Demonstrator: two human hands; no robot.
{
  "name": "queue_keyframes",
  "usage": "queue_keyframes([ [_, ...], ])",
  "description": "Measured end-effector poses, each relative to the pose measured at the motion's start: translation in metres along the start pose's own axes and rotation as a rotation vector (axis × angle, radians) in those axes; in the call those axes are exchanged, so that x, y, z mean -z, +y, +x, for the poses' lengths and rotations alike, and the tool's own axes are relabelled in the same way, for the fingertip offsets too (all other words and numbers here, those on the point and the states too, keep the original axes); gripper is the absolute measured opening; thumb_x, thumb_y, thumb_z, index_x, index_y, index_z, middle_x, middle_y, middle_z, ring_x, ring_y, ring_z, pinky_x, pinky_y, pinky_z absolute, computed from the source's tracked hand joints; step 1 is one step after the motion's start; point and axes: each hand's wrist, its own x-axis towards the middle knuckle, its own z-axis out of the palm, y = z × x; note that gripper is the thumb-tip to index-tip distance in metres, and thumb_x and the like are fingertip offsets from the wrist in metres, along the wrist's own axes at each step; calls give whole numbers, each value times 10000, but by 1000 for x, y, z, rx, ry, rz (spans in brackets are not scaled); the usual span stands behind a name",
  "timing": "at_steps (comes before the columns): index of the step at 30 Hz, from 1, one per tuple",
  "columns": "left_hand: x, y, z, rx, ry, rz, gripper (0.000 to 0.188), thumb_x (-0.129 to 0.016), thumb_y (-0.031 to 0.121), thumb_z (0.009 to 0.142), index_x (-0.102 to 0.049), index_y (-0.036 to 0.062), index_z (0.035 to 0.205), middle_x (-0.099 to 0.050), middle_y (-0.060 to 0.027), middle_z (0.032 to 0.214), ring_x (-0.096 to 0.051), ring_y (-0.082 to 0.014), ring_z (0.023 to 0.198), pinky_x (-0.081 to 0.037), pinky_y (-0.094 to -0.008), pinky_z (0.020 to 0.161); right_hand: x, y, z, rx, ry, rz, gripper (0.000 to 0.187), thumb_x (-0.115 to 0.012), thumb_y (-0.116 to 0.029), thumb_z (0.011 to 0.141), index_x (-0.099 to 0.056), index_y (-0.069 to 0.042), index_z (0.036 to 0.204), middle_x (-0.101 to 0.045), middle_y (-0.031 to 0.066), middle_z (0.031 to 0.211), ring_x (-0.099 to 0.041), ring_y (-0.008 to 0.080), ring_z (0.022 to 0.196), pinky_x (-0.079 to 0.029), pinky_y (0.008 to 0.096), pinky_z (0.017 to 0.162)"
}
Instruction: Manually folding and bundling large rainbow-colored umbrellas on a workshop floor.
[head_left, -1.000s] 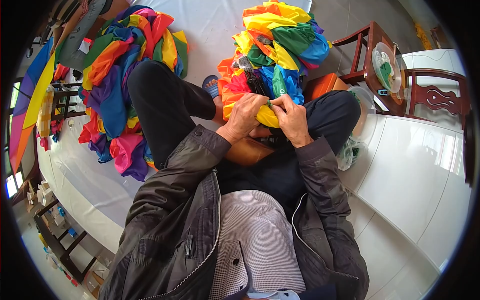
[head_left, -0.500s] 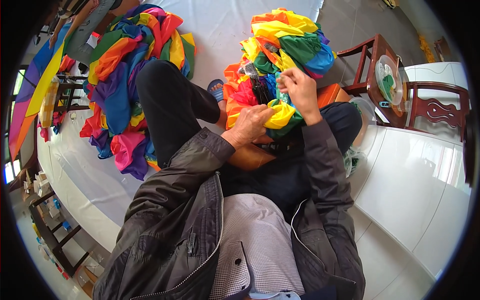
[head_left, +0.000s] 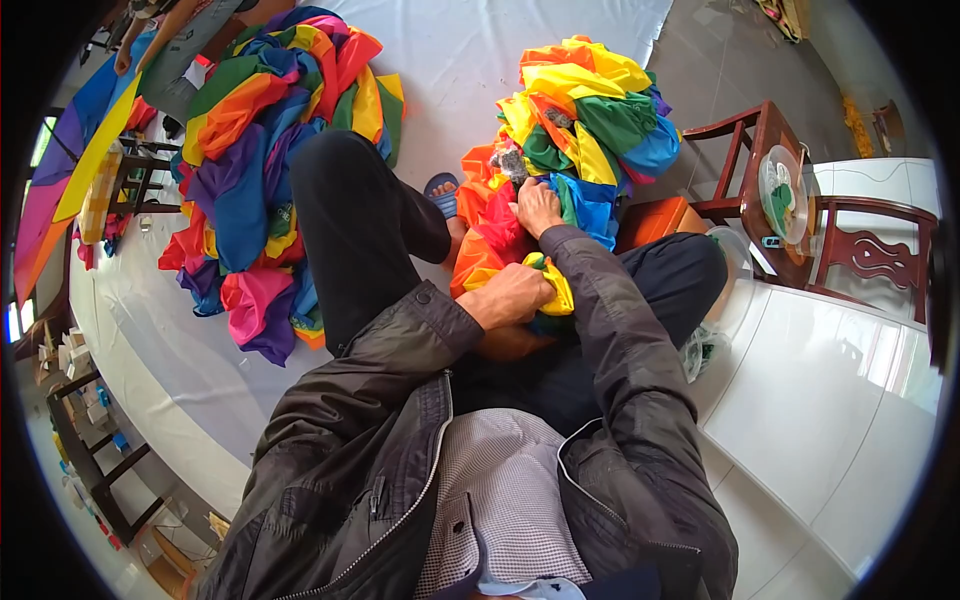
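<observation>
I sit with my legs spread on a white floor sheet [head_left: 470, 60]. My left hand [head_left: 515, 293] is closed on a yellow and red fold of multicoloured fabric [head_left: 548, 283] lying in my lap. My right hand [head_left: 537, 205] reaches forward into the heap of rainbow fabric [head_left: 585, 125] between my legs and presses on a red and green part of it, fingers curled into the cloth. The fabric runs unbroken from my lap up into that heap.
A second heap of rainbow fabric [head_left: 265, 170] lies left of my left leg. A wooden chair [head_left: 770, 190] with a plate-like object and another dark chair [head_left: 875, 255] stand at the right. An orange box [head_left: 660, 218] sits by my right knee. Shelving [head_left: 85, 450] stands lower left.
My right hand has left my lap and moved forward into the fabric heap. My left hand has stayed in my lap, holding the yellow fold.
</observation>
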Motion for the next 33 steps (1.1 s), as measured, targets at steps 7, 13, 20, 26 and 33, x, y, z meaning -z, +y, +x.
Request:
queue_keyframes([
  [7, 8, -2, -3, 33, -42, 50, 159, -691, 112, 738, -689, 66, 890, -679, -158, 770, -696, -384, 752, -547, -492, 651, 19, 30, -5, -28, 112, 192, 446, -675, -333, 924, -508, 23, 1135, -667, 323, 993, -664, 506, 940, -543, 559, 795],
  [13, 47, 7, -12, 18, 176, 190, 100, -676, 140, 767, -702, 89, 848, -682, -124, 780, -701, -327, 763, -539, -443, 681, 129, 26, -29, -26, 540, 577, 381, -632, -311, 943, -569, -6, 1162, -680, 262, 1023, -652, 477, 948, -517, 528, 804],
  [20, 92, 40, -36, -86, 270, 243, 126, -669, 179, 768, -691, 119, 877, -642, -60, 768, -665, -270, 817, -487, -388, 799, 126, 42, -58, 195, 638, 446, 424, -599, -379, 966, -635, 10, 1131, -667, 295, 1009, -629, 512, 938, -506, 515, 772],
  [26, 92, 48, -55, -140, 297, 99, 144, -667, 193, 774, -676, 106, 889, -634, -55, 793, -653, -260, 828, -486, -383, 794, 118, 11, -78, -179, 683, 910, 392, -556, -351, 993, -677, 20, 1029, -671, 289, 963, -635, 483, 888, -492, 482, 745],
  [33, 93, 64, -80, -159, 310, 79, 265, -677, 153, 780, -672, 55, 1026, -612, -68, 853, -627, -251, 901, -513, -365, 826, 144, -9, -107, -262, 634, 1050, 389, -538, -324, 1017, -666, 43, 1031, -684, 224, 912, -646, 321, 824, -479, 420, 738],
])
